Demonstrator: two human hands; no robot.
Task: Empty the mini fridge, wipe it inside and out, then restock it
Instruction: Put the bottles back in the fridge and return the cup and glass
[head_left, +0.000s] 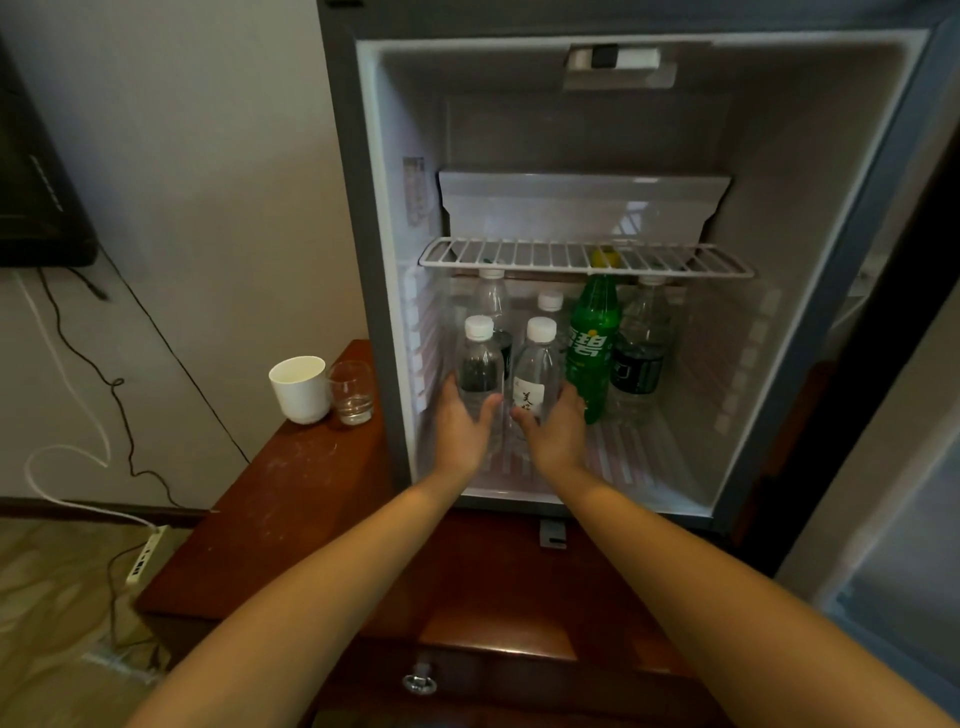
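The mini fridge stands open on a wooden cabinet. On its floor, under a white wire shelf, stand several clear water bottles and a green soda bottle. My left hand grips the base of the front left water bottle, which has a dark label. My right hand grips the base of the front right water bottle, which has a white label. Both bottles are upright with white caps. The green bottle stands just right of my right hand.
A white cup and a glass tumbler stand on the wooden cabinet left of the fridge. The fridge door hangs open at the right. Cables and a power strip lie on the floor at left.
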